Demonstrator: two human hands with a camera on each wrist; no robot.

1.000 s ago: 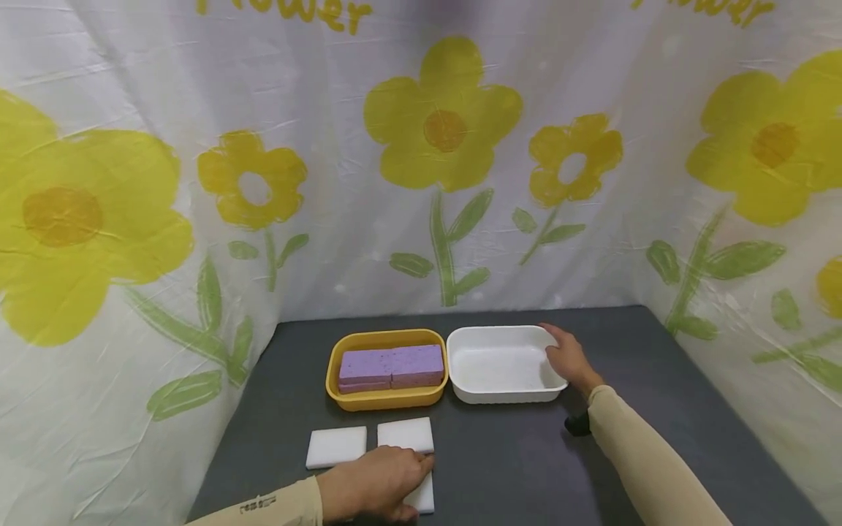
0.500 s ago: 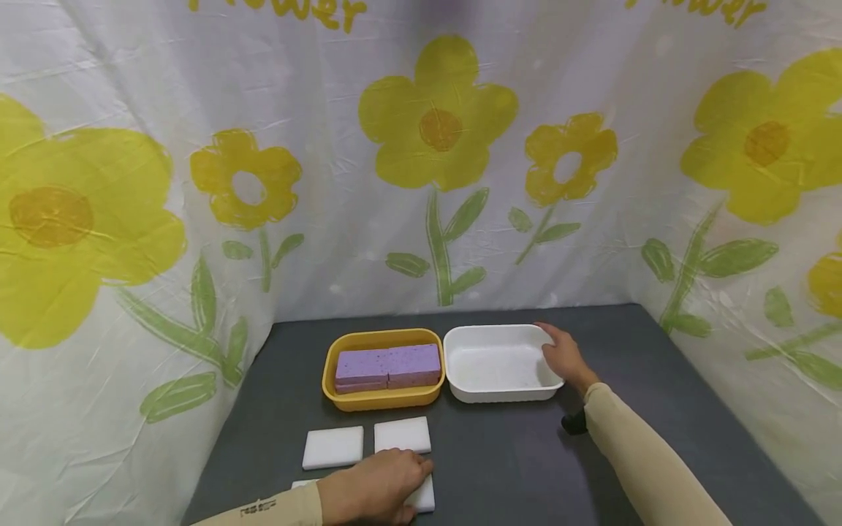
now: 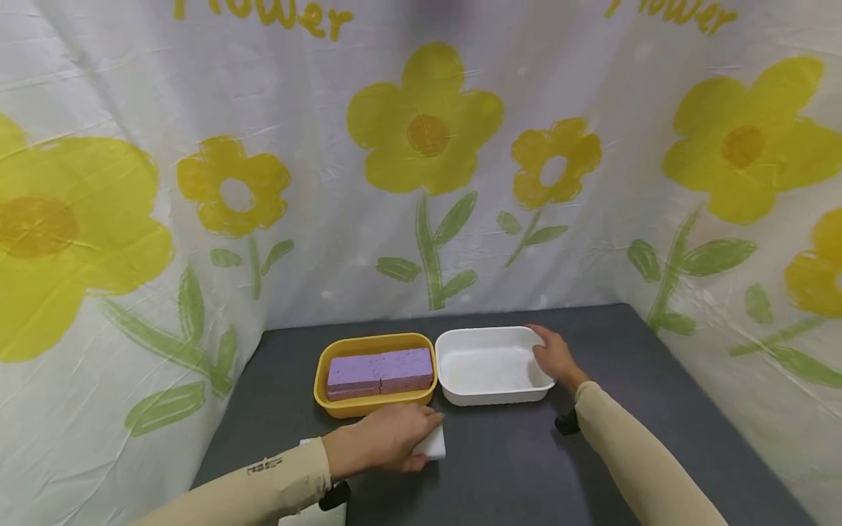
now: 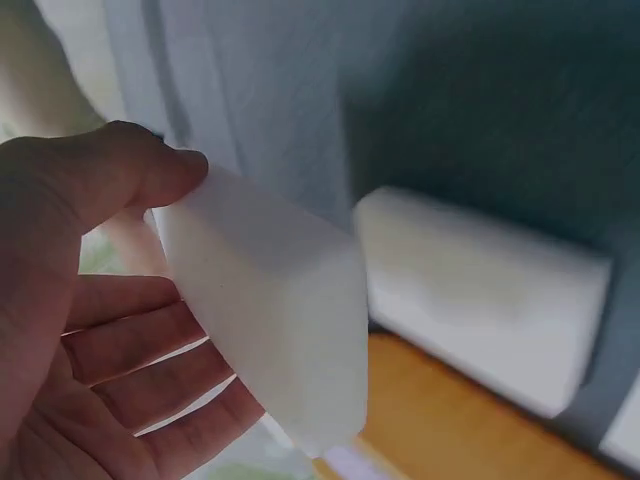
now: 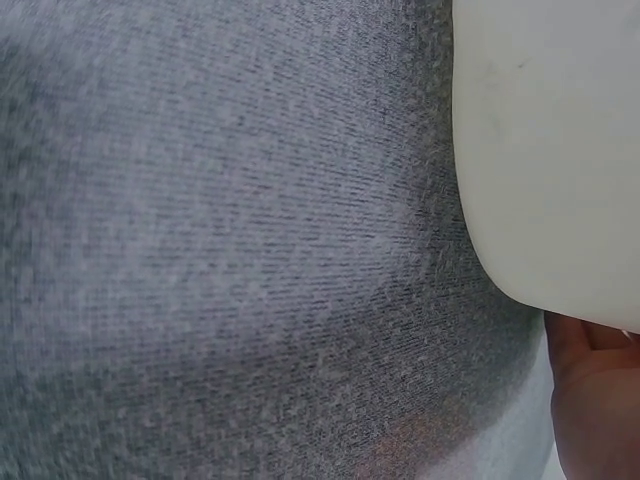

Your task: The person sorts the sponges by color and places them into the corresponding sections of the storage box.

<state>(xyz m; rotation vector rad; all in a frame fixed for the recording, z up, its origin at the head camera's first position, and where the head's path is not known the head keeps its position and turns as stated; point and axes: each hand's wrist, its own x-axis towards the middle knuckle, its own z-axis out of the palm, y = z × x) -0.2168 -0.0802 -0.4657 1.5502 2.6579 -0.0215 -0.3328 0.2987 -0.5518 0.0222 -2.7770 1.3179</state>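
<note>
My left hand (image 3: 397, 437) pinches a white sponge block (image 4: 275, 290) between its thumb and fingers, lifted over the table just in front of the yellow basin (image 3: 320, 380). Inside that basin lie purple sponge blocks (image 3: 381, 371). At the right end of the white basin (image 3: 493, 398), my right hand (image 3: 555, 358) grips the rim, with the thumb on the inner side; the right wrist view shows only part of this hand (image 5: 600, 400) beside the basin wall. Nothing lies inside the white basin. Another white sponge block (image 4: 480, 295) lies on the table beyond the held one.
Partly hidden under my left forearm, a white sponge block (image 3: 316, 516) lies near the front. The two basins stand side by side on the dark grey table (image 3: 513, 467). A flower-printed curtain (image 3: 329, 277) encloses the back and sides.
My left hand has picked up the near right white sponge block and moved it forward toward the basins. The right hand keeps its hold on the white basin. The head view has shifted slightly.
</note>
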